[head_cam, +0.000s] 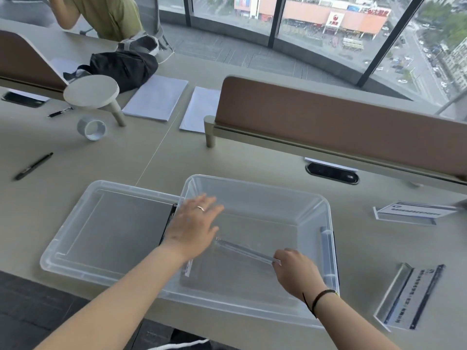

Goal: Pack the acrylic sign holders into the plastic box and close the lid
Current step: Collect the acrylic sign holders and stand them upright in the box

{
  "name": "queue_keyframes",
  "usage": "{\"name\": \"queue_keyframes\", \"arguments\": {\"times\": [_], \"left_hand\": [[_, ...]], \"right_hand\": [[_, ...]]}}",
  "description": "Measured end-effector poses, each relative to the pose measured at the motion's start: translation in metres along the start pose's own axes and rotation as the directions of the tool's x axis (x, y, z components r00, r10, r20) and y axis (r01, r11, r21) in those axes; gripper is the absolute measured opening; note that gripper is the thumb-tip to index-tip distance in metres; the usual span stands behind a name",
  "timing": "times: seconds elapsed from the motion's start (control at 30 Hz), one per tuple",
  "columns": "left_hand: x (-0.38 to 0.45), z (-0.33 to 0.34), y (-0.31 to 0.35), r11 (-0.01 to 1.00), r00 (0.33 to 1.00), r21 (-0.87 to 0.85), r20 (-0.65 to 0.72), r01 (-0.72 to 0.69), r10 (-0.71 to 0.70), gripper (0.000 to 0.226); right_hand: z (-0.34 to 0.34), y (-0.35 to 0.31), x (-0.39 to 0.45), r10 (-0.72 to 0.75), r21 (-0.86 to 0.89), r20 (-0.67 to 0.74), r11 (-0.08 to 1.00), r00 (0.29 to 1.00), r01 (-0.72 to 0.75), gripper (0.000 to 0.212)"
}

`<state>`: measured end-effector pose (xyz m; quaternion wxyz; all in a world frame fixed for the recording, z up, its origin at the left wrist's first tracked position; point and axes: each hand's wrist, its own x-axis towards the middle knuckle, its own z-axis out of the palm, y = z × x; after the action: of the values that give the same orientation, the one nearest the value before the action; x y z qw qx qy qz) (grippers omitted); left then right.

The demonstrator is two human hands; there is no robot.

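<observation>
Packing step in progress — we judge the first sign holder [249, 252] is being laid into the plastic box [255, 190]. Right hand [294, 272] pinches its right end with curled fingers, inside the box near the right wall. Left hand [193, 224] hovers flat, fingers spread and relaxed, over the box's left rim, holding nothing. The box seems to hold only this one piece.

The lid [75, 238] lies upturned, touching the box's left side. Two more holders wait on the desk at right — one far [414, 213], one near [409, 296].

Next: release, then fetch those.
</observation>
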<state>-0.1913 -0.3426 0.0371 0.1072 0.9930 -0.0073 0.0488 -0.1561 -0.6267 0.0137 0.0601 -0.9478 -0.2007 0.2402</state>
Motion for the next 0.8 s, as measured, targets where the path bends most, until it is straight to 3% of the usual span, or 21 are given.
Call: {"name": "queue_keyframes", "arguments": {"times": [0.1,0.2,0.37,0.5,0.8], "left_hand": [[-0.006,-0.011,-0.021,0.951,0.961,-0.159,-0.036,0.265,-0.274,0.055],[-0.012,-0.005,-0.029,0.878,0.911,-0.25,0.159,0.409,-0.38,0.058],[-0.016,0.002,-0.031,0.841,0.904,-0.331,0.144,0.428,-0.403,0.056],[-0.018,0.004,-0.033,0.821,0.9,-0.371,0.14,0.435,-0.413,0.059],[-0.018,0.002,-0.033,0.799,0.852,-0.306,0.272,0.517,-0.448,0.087]], "right_hand": [[-0.003,-0.014,0.006,-0.056,0.061,0.088,0.997,0.995,0.05,0.025],[-0.008,-0.031,0.014,-0.058,0.079,0.184,0.996,0.981,0.044,0.031],[-0.012,-0.066,0.021,-0.039,0.301,0.37,0.95,0.928,-0.08,0.055],[-0.011,-0.092,0.023,0.042,0.573,0.459,0.749,0.887,-0.332,0.068],[-0.009,-0.143,0.038,0.075,0.698,0.518,0.539,0.852,-0.472,0.072]]}}
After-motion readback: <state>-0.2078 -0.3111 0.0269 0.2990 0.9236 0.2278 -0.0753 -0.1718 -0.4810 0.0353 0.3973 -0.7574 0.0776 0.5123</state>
